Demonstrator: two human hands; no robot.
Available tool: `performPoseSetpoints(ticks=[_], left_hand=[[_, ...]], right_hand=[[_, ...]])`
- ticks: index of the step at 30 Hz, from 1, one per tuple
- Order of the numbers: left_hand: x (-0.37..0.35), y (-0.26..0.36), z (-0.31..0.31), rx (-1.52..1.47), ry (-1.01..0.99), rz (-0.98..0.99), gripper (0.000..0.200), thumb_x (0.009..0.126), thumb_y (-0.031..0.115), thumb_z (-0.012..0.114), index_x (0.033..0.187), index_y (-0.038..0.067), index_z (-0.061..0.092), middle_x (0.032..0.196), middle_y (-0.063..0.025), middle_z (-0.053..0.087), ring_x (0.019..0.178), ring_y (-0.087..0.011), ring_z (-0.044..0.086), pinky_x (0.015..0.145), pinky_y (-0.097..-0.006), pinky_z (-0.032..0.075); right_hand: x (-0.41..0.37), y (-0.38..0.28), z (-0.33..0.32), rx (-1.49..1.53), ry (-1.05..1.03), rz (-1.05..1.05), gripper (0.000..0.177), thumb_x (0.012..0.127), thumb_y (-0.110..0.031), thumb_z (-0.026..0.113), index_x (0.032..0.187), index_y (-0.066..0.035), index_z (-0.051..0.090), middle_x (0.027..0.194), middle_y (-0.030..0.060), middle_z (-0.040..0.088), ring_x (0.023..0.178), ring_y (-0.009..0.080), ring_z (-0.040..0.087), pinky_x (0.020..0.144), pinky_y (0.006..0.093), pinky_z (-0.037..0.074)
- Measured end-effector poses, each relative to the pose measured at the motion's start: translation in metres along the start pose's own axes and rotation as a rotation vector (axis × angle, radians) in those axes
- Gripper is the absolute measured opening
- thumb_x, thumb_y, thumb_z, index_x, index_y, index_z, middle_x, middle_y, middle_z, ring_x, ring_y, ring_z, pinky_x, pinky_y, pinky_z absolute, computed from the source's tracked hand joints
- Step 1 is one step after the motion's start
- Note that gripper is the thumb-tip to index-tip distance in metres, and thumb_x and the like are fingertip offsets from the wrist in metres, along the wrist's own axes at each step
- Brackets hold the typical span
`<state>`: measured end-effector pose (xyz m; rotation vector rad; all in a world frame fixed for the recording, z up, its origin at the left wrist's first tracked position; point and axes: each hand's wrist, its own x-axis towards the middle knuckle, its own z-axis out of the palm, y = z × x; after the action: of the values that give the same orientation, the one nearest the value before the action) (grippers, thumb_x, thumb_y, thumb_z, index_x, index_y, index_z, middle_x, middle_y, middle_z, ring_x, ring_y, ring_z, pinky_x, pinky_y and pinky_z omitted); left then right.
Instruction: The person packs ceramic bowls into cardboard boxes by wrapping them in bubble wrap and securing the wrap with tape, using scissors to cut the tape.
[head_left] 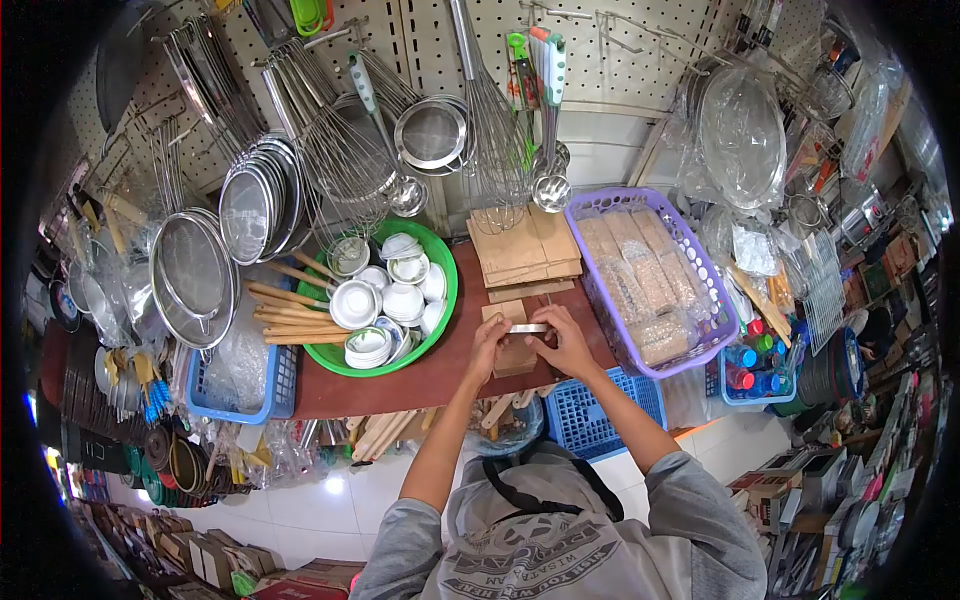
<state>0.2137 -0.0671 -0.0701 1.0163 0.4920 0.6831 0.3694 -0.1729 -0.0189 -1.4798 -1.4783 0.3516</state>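
Between my two hands is a small white object with a thin, flat edge (527,328), seen almost edge-on; I cannot tell its exact kind. My left hand (489,342) grips its left end, and my right hand (563,343) holds its right end with the fingers curled. Right below them a narrow brown cardboard piece (515,363) lies on the dark red tabletop (470,372). Left of my hands, a green basin (452,293) holds several small white bowls (402,301). Just beyond my hands, folded brown cardboard (525,247) sits in a stack.
A purple basket (640,368) with bubble-wrapped brown packs (640,265) stands at the right. Whisks (490,150) and strainers (262,205) hang over the table's back. Wooden handles (300,320) stick out over the basin's left rim. Blue baskets (607,412) are below the table edge.
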Motion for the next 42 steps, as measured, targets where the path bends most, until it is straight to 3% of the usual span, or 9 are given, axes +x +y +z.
performPoseSetpoints(ticks=[2,4,8,13,17,22,25,34,42], left_hand=[[0.001,-0.010,-0.009,0.061,-0.037,-0.026,0.023,0.099,0.029,0.059,0.085,0.014,0.050,0.078,0.0054,0.043,0.071,-0.0039,0.040,0.061,-0.0225,0.035],[-0.003,0.001,-0.008,0.073,-0.083,-0.069,0.022,0.099,0.029,0.060,0.087,0.013,0.050,0.080,0.0046,0.043,0.074,-0.0048,0.042,0.065,-0.0219,0.035],[0.001,-0.006,-0.003,0.200,-0.061,0.144,0.018,0.099,0.027,0.059,0.099,0.011,0.053,0.091,0.0020,0.047,0.086,-0.0081,0.047,0.080,-0.0251,0.038],[-0.001,-0.006,0.003,0.349,-0.006,0.270,0.028,0.100,0.031,0.059,0.119,0.013,0.051,0.101,0.0005,0.047,0.094,-0.0101,0.046,0.086,-0.0309,0.038],[0.004,-0.012,-0.003,0.326,-0.075,0.146,0.035,0.102,0.033,0.053,0.129,0.012,0.044,0.092,-0.0017,0.051,0.087,-0.0120,0.050,0.082,-0.0301,0.040],[-0.005,0.014,0.013,0.281,-0.135,0.086,0.040,0.103,0.033,0.051,0.134,0.011,0.039,0.079,-0.0030,0.052,0.077,-0.0135,0.051,0.075,-0.0283,0.042],[-0.004,0.008,0.012,0.377,-0.051,0.060,0.039,0.103,0.035,0.050,0.133,0.012,0.039,0.080,-0.0036,0.053,0.077,-0.0134,0.052,0.076,-0.0286,0.042],[0.005,-0.007,-0.003,0.077,-0.152,-0.021,0.046,0.104,0.048,0.040,0.133,0.012,0.043,0.083,-0.0049,0.055,0.076,-0.0142,0.051,0.075,-0.0298,0.043],[-0.004,0.003,0.013,0.463,-0.104,0.112,0.048,0.103,0.050,0.041,0.132,0.012,0.044,0.086,-0.0049,0.056,0.080,-0.0154,0.051,0.078,-0.0314,0.042]], right_hand=[[-0.002,-0.012,-0.004,0.122,-0.132,0.173,0.019,0.092,-0.019,0.071,0.090,-0.001,0.064,0.083,0.0030,0.057,0.069,0.0108,0.052,0.059,0.0249,0.042],[0.000,-0.024,-0.007,0.190,-0.243,0.273,0.019,0.095,-0.021,0.065,0.091,-0.002,0.064,0.079,0.0012,0.054,0.066,0.0088,0.050,0.057,0.0249,0.039],[-0.005,0.004,0.009,0.346,-0.359,0.465,0.022,0.099,-0.021,0.054,0.093,-0.003,0.064,0.080,-0.0009,0.053,0.069,0.0049,0.046,0.058,0.0249,0.037],[-0.008,0.005,0.013,0.435,-0.353,0.454,0.029,0.099,-0.019,0.043,0.106,-0.001,0.064,0.083,-0.0019,0.053,0.072,0.0064,0.043,0.065,0.0250,0.037],[-0.006,-0.007,0.002,0.465,-0.414,0.395,0.032,0.099,-0.020,0.040,0.112,-0.001,0.063,0.081,-0.0024,0.049,0.069,0.0082,0.041,0.064,0.0242,0.037],[-0.001,-0.025,-0.001,0.509,-0.387,0.497,0.024,0.099,-0.020,0.039,0.095,-0.005,0.057,0.077,-0.0043,0.043,0.067,0.0072,0.039,0.062,0.0237,0.035],[-0.001,-0.019,0.004,0.459,-0.371,0.445,0.024,0.100,-0.020,0.039,0.090,-0.007,0.054,0.076,-0.0050,0.042,0.067,0.0066,0.039,0.061,0.0237,0.034],[-0.006,-0.028,0.005,0.511,-0.387,0.417,0.028,0.101,-0.023,0.039,0.083,-0.007,0.053,0.073,-0.0048,0.043,0.066,0.0067,0.038,0.061,0.0245,0.032],[-0.003,-0.015,0.009,0.374,-0.287,0.497,0.037,0.098,-0.024,0.040,0.066,-0.007,0.044,0.066,-0.0026,0.039,0.063,0.0097,0.035,0.059,0.0285,0.029]])
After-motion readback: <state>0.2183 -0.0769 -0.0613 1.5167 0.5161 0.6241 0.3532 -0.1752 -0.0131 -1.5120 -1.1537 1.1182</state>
